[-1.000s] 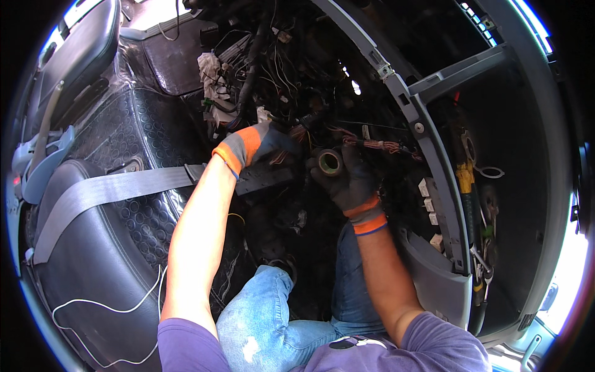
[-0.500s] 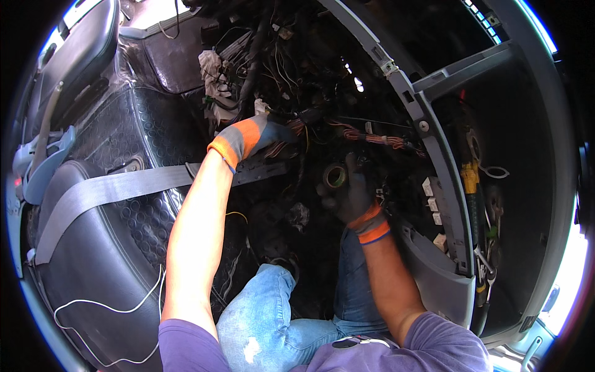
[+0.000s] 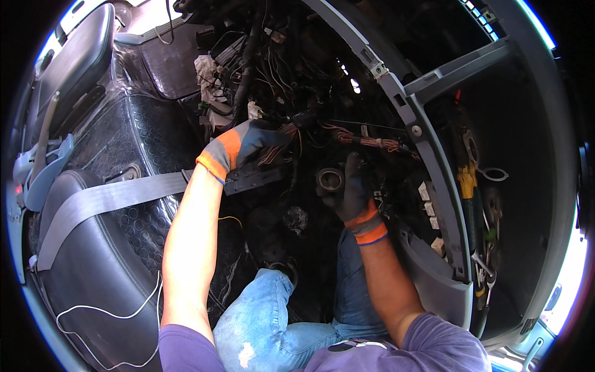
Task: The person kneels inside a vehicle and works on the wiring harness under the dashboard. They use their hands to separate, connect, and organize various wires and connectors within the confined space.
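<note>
My left hand (image 3: 254,139), in a grey and orange glove, is closed at a bundle of copper-coloured and dark wires (image 3: 282,139) below a dark wrapped loom (image 3: 302,119), its fingertips partly hidden in shadow. Lower and to the right, my gloved right hand (image 3: 348,195) grips a roll of tape (image 3: 330,180), its open ring turned upward. Another tied bundle of wires (image 3: 378,141) runs above that hand toward the frame on the right. A dark flat panel (image 3: 251,181) lies below my left hand.
Seats (image 3: 93,260) with a grey belt (image 3: 105,192) fill the left. Loose wiring and white wrappings (image 3: 207,77) hang at top centre. A grey dashboard frame (image 3: 415,130) curves down the right, with white connectors (image 3: 426,201) and a tray (image 3: 520,186) holding tools (image 3: 468,180).
My right hand and the tape roll have moved a little downward and turned slightly. My left hand has shifted a little to the left in the picture, still at the wire bundle.
</note>
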Action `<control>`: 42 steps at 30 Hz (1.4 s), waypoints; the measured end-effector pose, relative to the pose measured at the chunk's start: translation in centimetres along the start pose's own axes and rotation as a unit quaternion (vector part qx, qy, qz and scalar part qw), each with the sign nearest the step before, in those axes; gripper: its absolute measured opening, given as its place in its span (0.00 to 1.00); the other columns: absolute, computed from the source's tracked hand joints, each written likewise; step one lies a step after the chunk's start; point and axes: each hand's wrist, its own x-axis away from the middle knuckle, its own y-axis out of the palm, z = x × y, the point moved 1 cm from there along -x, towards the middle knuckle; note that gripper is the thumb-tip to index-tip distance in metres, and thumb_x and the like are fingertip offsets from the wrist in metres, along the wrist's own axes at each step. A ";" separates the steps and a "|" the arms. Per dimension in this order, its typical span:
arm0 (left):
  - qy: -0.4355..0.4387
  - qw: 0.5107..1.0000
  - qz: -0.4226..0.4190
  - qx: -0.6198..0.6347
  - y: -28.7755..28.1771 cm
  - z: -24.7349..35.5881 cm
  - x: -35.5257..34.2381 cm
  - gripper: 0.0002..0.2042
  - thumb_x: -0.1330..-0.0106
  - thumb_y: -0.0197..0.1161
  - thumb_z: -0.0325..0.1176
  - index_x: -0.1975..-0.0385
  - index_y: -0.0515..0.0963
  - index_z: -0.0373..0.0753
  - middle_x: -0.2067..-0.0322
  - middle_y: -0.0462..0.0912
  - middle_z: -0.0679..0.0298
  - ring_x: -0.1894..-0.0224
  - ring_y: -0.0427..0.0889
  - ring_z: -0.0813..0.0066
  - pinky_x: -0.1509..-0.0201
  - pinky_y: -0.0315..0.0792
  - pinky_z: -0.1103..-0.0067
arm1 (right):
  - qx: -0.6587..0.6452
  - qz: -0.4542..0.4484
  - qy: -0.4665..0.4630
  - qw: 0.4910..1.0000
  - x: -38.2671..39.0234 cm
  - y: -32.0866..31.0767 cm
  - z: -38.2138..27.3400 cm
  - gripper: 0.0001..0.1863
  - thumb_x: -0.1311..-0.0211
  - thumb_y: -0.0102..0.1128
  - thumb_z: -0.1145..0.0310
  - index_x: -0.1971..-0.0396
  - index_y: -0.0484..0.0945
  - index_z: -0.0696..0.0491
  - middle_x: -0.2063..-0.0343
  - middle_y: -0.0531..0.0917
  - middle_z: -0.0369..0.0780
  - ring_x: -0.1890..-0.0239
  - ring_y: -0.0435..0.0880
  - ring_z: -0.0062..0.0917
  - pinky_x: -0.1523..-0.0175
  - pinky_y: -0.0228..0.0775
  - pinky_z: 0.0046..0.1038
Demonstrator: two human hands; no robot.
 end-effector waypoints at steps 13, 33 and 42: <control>0.044 0.999 -0.016 -0.019 -0.4 -0.2 0.7 0.12 0.49 0.64 0.20 0.62 0.82 0.34 0.66 0.82 0.51 0.65 0.81 0.51 0.63 0.76 0.71 | 0.190 -0.066 -0.141 0.969 0.4 4.9 -1.8 0.16 0.32 0.55 0.68 0.48 0.75 0.57 0.57 0.81 0.38 0.55 0.80 0.21 0.47 0.74 0.27; 0.052 0.997 -0.012 -0.049 -0.2 -0.4 0.5 0.13 0.48 0.63 0.21 0.62 0.82 0.36 0.67 0.81 0.51 0.65 0.80 0.50 0.62 0.76 0.70 | 0.497 0.023 -0.252 0.830 -2.8 6.2 -0.9 0.10 0.29 0.55 0.65 0.57 0.78 0.54 0.69 0.83 0.42 0.67 0.80 0.21 0.60 0.71 0.28; -0.197 0.977 0.053 0.065 0.4 -0.3 0.9 0.12 0.35 0.59 0.31 0.56 0.80 0.32 0.64 0.84 0.55 0.64 0.81 0.67 0.60 0.75 0.74 | 0.342 0.022 -0.248 0.906 -2.6 5.6 -1.5 0.10 0.33 0.60 0.64 0.65 0.80 0.56 0.77 0.77 0.36 0.70 0.72 0.15 0.61 0.68 0.24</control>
